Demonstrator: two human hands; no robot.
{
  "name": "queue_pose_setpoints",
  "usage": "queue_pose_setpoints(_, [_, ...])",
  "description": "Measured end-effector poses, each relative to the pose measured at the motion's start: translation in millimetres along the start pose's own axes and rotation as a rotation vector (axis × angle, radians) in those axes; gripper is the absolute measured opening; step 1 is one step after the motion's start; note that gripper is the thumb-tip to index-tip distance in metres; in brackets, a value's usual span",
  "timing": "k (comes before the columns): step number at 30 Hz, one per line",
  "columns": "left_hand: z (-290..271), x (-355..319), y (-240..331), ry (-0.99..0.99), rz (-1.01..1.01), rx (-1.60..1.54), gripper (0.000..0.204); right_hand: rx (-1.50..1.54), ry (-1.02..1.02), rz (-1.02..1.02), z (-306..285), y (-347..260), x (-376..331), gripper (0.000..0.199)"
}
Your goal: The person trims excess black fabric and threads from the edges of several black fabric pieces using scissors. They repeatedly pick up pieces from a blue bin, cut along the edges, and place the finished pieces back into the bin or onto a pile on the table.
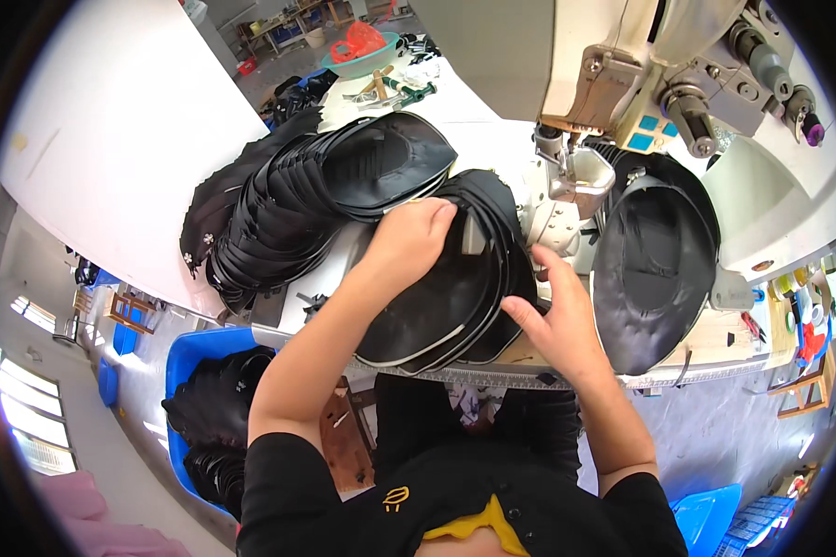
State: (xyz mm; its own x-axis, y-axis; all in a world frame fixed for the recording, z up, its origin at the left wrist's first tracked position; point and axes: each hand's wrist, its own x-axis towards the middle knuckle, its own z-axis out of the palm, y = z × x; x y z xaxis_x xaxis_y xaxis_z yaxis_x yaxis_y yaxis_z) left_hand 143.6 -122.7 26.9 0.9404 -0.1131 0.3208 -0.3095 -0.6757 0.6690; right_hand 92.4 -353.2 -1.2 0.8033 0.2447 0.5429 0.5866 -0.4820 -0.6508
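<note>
Black oval leather-like pieces with pale edges, stacked as a fanned pile (455, 297), lie at the centre of the white tabletop (111, 139), directly in front of the person.

Containers:
- Blue plastic bin (188, 351) at 8 o'clock, below the tabletop edge; filled with dark black pieces (218, 399), heaped to the rim.
- Teal round bowl (362, 58) at 12 o'clock, far end of the tabletop; holds an orange-red mesh item (358, 39).
- Second blue crate (711, 515) at 5 o'clock on the floor; contents cannot be made out.

Hands and pile:
- Left hand (409, 237) rests on the upper part of the pile, toward 11 o'clock of it. Fingers curled over the top edge, pinching the rim of the uppermost piece beside a small grey tab (474, 234).
- Right hand (553, 320) sits at 3 o'clock of the pile, fingers spread, thumb and fingertips touching the pile's right edge.
- Pile lies between the two hands, its lower edge overhanging the tabletop's front edge.

Around it:
- Larger fanned stack of black curved pieces (316, 195) at 10 o'clock of the pile, just beside it, some overlapping.
- Cream-coloured industrial sewing machine (622, 65) at 1 o'clock, its metal presser foot (576, 172) near the pile's upper right.
- Another stack of black oval pieces (655, 260) at 3 o'clock, right of the machine's needle area, well apart from the left hand, near the right.
</note>
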Motion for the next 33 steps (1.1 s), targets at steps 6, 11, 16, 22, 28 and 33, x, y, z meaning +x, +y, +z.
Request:
queue_pose_setpoints(6, [-39.8, -1.3, 3.4, 0.036, 0.173, 0.645, 0.067, -0.124, 0.404, -0.052, -61.7, -1.9, -10.6, 0.031])
queue_pose_setpoints(11, [-3.1, 48.3, -23.6, -0.178, 0.293, 0.388, 0.077, -0.415, 0.153, 0.085, -110.4, 59.8, 40.3, 0.044])
queue_pose_setpoints(16, [23.8, 69.1, -47.8, -0.198, 0.151, 0.022, 0.060, -0.672, -0.069, 0.114, -113.4, 97.4, 118.7, 0.033])
queue_pose_setpoints(22, [-12.4, 45.4, -23.9, 0.268, 0.327, -0.203, 0.044, -0.380, -0.357, 0.226, -103.3, 173.6, 121.7, 0.036])
queue_pose_setpoints(28, [-135.8, -20.7, 19.2, 0.678, 0.284, -0.411, 0.035, -0.508, -0.169, 0.042, -139.7, 112.6, 114.4, 0.030])
queue_pose_setpoints(33, [-271.8, -144.2, 67.4, 0.968, 0.333, 0.276, 0.038, -0.228, -0.148, 0.170, -136.8, 74.9, 84.9, 0.053])
